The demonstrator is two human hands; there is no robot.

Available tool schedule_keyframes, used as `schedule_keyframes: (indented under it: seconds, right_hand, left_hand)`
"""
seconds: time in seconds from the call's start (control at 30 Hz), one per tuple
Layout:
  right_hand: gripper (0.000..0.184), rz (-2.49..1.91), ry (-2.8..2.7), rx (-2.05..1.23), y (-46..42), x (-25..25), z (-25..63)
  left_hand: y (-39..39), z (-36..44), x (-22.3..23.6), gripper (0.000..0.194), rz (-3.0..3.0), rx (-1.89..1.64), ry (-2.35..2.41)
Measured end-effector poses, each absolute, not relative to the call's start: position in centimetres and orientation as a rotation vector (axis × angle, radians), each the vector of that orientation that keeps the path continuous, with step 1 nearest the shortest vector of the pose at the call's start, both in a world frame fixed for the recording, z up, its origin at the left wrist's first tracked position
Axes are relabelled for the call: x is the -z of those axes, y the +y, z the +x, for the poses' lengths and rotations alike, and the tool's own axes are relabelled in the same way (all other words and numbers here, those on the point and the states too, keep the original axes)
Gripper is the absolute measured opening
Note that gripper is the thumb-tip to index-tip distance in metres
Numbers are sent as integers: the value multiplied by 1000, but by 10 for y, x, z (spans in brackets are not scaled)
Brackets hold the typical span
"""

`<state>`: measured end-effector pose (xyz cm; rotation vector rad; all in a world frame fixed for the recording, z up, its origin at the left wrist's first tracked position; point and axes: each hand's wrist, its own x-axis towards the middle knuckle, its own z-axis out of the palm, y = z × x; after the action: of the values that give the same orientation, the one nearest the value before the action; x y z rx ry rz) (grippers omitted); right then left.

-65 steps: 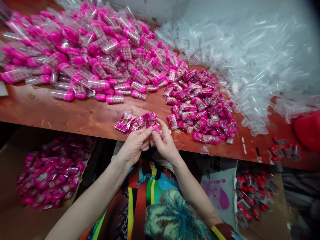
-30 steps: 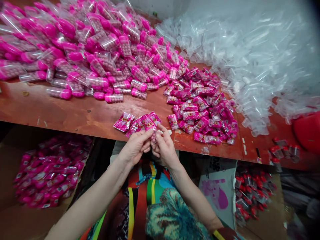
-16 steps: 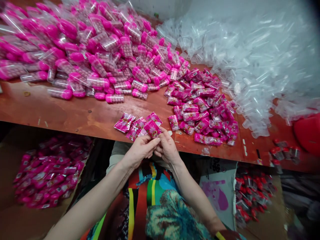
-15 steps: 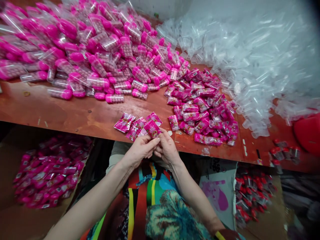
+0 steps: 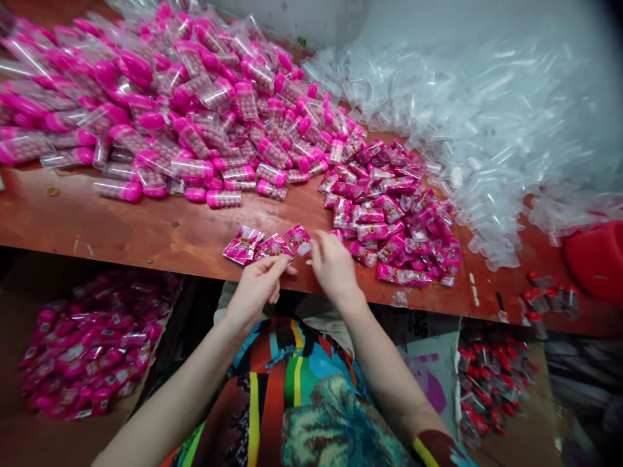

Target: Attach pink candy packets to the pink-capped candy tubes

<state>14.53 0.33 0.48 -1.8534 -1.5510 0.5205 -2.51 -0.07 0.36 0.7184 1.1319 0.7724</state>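
Observation:
My left hand point(image 5: 256, 287) is at the table's near edge, its fingertips pinched together on the near edge of a short row of pink sachets point(image 5: 267, 244) lying on the wood. My right hand point(image 5: 335, 266) is a little to the right, fingers curled and smeared by motion, beside the big heap of pink sachets point(image 5: 395, 214). A small pale scrap point(image 5: 304, 248) shows by its fingertips; whether it is held is unclear.
Behind lie a large heap of clear tubes with pink caps and balls point(image 5: 160, 110) and a mound of empty clear tubes point(image 5: 487, 130). The red-brown table point(image 5: 146, 224) ends near my lap. Below are boxes of pink packs point(image 5: 82, 344) and red-capped tubes point(image 5: 491, 376). A red object point(image 5: 596, 259) is at right.
The sachet that both hands held together now lies with the row on the table. My hands have parted, and the right one has moved right toward the sachet heap.

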Motion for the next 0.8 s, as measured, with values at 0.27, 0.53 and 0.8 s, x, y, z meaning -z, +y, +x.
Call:
schedule_keyframes:
  seconds: [0.27,0.53,0.8]
  right_hand:
    - [13,-1949,-1600,-636,22,21,130]
    - [35,-1270,-846,-1506,13,7,135]
    - [31,-1207,-888,-1372,25,11,128]
  left_hand:
    - [10,-16,-8,33,667,-803,1117]
    - [32,-6,-7,29,611,-851,1079]
    - [42,-12,-10,29,556,-877,1014]
